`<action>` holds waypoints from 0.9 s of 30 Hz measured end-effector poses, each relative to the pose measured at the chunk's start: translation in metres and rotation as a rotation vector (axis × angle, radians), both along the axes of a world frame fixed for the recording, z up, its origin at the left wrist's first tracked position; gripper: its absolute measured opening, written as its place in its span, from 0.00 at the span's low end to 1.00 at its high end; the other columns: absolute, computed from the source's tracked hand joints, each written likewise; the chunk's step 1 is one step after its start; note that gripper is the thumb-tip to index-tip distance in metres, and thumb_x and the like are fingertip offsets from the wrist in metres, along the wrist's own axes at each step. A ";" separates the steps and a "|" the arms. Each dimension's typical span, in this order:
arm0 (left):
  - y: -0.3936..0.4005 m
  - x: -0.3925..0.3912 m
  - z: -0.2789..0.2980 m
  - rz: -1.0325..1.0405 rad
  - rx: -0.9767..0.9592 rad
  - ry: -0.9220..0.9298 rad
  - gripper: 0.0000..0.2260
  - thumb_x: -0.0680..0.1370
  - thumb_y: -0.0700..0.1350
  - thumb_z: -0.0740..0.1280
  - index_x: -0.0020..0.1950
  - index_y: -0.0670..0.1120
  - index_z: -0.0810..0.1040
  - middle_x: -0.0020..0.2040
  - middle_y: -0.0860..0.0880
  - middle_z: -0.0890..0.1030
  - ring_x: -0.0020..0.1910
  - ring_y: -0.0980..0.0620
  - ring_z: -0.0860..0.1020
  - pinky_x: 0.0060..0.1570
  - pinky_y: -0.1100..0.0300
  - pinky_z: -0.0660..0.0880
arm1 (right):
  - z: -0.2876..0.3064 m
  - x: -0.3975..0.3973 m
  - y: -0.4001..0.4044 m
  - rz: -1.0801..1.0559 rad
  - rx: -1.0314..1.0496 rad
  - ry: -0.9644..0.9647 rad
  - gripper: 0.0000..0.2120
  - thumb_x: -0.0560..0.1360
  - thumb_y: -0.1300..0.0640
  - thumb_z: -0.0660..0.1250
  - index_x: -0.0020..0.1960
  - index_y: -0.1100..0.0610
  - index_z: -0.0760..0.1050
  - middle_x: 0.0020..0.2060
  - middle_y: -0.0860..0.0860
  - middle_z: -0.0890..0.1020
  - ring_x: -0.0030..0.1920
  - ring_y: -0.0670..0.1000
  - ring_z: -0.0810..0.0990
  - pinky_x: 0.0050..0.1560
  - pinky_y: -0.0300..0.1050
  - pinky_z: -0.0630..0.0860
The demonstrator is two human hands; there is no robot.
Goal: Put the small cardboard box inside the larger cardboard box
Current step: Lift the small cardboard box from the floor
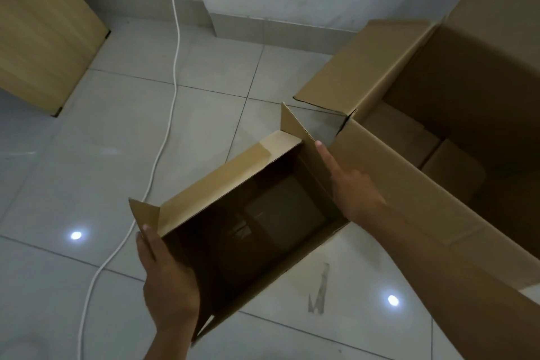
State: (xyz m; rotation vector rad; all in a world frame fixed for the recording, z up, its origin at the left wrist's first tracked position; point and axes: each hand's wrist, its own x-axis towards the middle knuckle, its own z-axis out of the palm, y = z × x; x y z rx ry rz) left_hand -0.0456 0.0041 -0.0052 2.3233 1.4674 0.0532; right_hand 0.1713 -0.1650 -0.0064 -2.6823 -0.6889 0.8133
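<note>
The small cardboard box (pixel 222 172) is open at the top, its flaps up, and sits low in the middle of the view above the tiled floor. My left hand (pixel 168 280) presses flat against its near left side. My right hand (pixel 350 184) presses flat against its right side, fingers stretched along the flap. Both hands clamp the box between them. The larger cardboard box (pixel 409 193) stands open on the right, touching or very near the small one. Smaller cartons lie on its bottom.
A white cable (pixel 172 73) runs from wall sockets at the top down across the floor to the lower left. A wooden cabinet (pixel 43 26) stands at the upper left. The wall and skirting close off the far side.
</note>
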 end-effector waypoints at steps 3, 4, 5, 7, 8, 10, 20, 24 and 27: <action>0.007 -0.009 0.023 -0.014 0.033 -0.006 0.28 0.73 0.29 0.58 0.72 0.38 0.52 0.73 0.35 0.58 0.32 0.44 0.67 0.29 0.57 0.66 | 0.014 -0.015 0.003 -0.031 0.002 0.001 0.43 0.76 0.67 0.57 0.65 0.38 0.26 0.29 0.53 0.70 0.26 0.49 0.70 0.28 0.42 0.71; 0.010 -0.012 0.033 -0.021 0.041 -0.004 0.27 0.73 0.29 0.57 0.71 0.37 0.53 0.72 0.35 0.58 0.32 0.45 0.66 0.28 0.58 0.65 | 0.021 -0.019 0.005 -0.032 -0.003 -0.012 0.42 0.76 0.66 0.57 0.68 0.41 0.29 0.28 0.52 0.68 0.26 0.48 0.69 0.27 0.41 0.69; 0.013 -0.015 0.043 -0.028 0.047 -0.002 0.27 0.74 0.29 0.57 0.71 0.36 0.54 0.72 0.34 0.59 0.32 0.46 0.65 0.28 0.58 0.65 | 0.030 -0.023 0.006 -0.034 -0.001 -0.016 0.41 0.76 0.66 0.57 0.70 0.42 0.31 0.28 0.50 0.66 0.26 0.47 0.67 0.27 0.40 0.67; 0.020 -0.020 0.067 -0.036 0.054 0.006 0.26 0.74 0.29 0.57 0.70 0.36 0.55 0.71 0.34 0.60 0.31 0.46 0.65 0.27 0.58 0.65 | 0.050 -0.031 0.008 -0.042 0.038 0.006 0.41 0.76 0.66 0.58 0.71 0.43 0.33 0.28 0.47 0.63 0.27 0.45 0.65 0.30 0.41 0.67; 0.024 -0.023 0.080 -0.043 0.058 0.013 0.25 0.74 0.30 0.57 0.70 0.36 0.55 0.71 0.34 0.60 0.30 0.46 0.65 0.27 0.58 0.65 | 0.061 -0.035 0.008 -0.045 0.058 0.012 0.41 0.76 0.66 0.58 0.70 0.42 0.33 0.29 0.47 0.64 0.27 0.45 0.64 0.30 0.41 0.66; 0.031 -0.029 0.106 -0.062 0.076 0.021 0.24 0.74 0.31 0.57 0.70 0.36 0.55 0.71 0.34 0.60 0.29 0.45 0.66 0.27 0.55 0.67 | 0.085 -0.045 0.010 -0.052 0.097 0.022 0.41 0.75 0.66 0.59 0.71 0.43 0.34 0.32 0.50 0.68 0.28 0.45 0.65 0.29 0.39 0.65; 0.058 -0.024 0.247 -0.213 0.194 0.034 0.29 0.73 0.33 0.62 0.70 0.37 0.53 0.72 0.35 0.58 0.24 0.48 0.60 0.26 0.57 0.58 | 0.225 -0.071 0.002 -0.134 0.225 -0.024 0.35 0.76 0.65 0.57 0.74 0.48 0.40 0.34 0.53 0.72 0.32 0.49 0.71 0.33 0.41 0.69; 0.049 -0.001 0.296 -0.291 0.219 -0.029 0.28 0.74 0.33 0.62 0.70 0.37 0.53 0.71 0.35 0.59 0.22 0.52 0.57 0.24 0.61 0.54 | 0.279 -0.062 -0.024 -0.221 0.244 -0.059 0.36 0.76 0.65 0.57 0.73 0.47 0.39 0.29 0.50 0.70 0.28 0.46 0.68 0.28 0.38 0.67; 0.030 0.025 0.330 -0.331 0.220 -0.077 0.28 0.74 0.32 0.61 0.70 0.36 0.53 0.72 0.35 0.58 0.23 0.53 0.57 0.24 0.60 0.55 | 0.315 -0.051 -0.051 -0.285 0.250 -0.121 0.35 0.76 0.65 0.56 0.73 0.47 0.39 0.28 0.49 0.69 0.27 0.46 0.67 0.26 0.37 0.61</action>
